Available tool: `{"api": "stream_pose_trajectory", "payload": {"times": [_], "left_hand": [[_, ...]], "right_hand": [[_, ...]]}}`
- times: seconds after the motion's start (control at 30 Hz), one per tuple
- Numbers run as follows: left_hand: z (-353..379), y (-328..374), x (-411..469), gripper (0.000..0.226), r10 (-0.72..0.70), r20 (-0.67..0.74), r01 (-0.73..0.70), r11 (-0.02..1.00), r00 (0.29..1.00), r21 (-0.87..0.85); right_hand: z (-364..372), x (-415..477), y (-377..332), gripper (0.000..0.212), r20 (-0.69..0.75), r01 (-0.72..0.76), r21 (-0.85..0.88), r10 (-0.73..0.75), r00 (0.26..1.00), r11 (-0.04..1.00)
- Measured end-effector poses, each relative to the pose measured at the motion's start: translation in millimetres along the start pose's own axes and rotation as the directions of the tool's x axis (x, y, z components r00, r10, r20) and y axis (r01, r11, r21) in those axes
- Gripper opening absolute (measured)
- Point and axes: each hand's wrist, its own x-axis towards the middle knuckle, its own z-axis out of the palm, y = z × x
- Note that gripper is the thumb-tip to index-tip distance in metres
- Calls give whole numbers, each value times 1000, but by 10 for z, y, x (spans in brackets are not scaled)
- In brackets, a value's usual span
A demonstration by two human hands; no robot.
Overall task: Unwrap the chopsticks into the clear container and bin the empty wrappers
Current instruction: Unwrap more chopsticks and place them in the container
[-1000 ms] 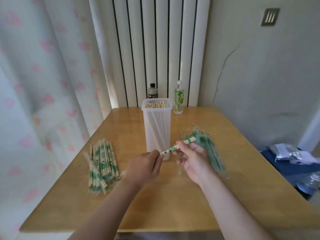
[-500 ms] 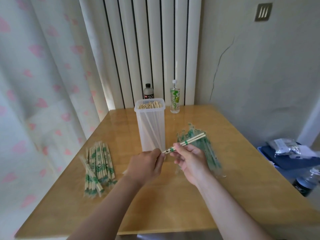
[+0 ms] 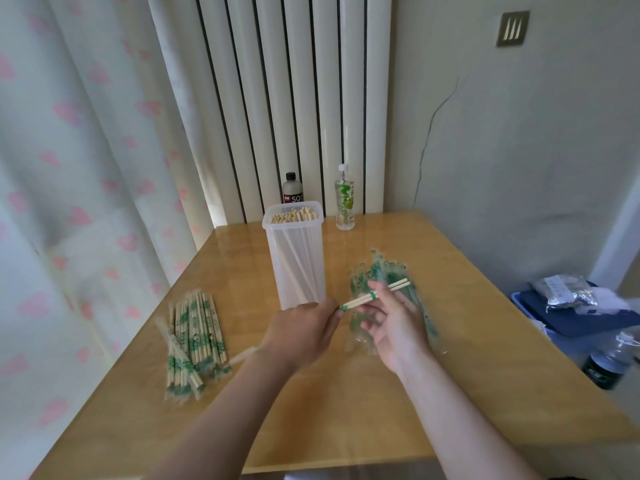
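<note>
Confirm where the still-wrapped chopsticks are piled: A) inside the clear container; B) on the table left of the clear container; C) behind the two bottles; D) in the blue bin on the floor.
B: the wrapped chopsticks lie heaped on the table left of the clear container; the heap on its right is empty wrappers.

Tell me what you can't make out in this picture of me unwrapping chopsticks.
Head view:
- Near end of the chopstick pair, covered by fingertips of the left hand.
- Print on the wrapped pile, motion-blurred.
- Blue box, cut by the right edge, bags on it.
- Dark bottle label, half behind the clear container.
</note>
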Motion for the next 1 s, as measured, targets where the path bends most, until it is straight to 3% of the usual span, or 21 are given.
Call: {"api": "stream_pose_trajectory", "payload": {"times": [0.1,0.27,0.37,0.57,0.83,1.0], "left_hand": [[6,-60,-7,57,43,-25,-42,998,999,48],[25,-150,29,42,-15,-43,18,997,999,79],[-8,-150,83,29,-121,-24,121,993,992,2],[31,-51,145,28,-321,13,320,939,947,-124],[92,41,172,35,-459,22,450,859,888,-245],[63,108,181,34,-458,23,445,850,889,-281]], "right_hand": [[-161,54,-174,17,-73,33,54,-29,997,998],[-416,118,-429,13,-183,101,122,-78,980,987],[-548,133,-530,11,-217,137,155,-101,971,978],[-750,118,-640,11,-256,165,189,-113,960,968],[-881,40,-774,12,-272,171,203,-112,956,964],[-838,18,-802,13,-267,186,187,-133,955,965]]}}
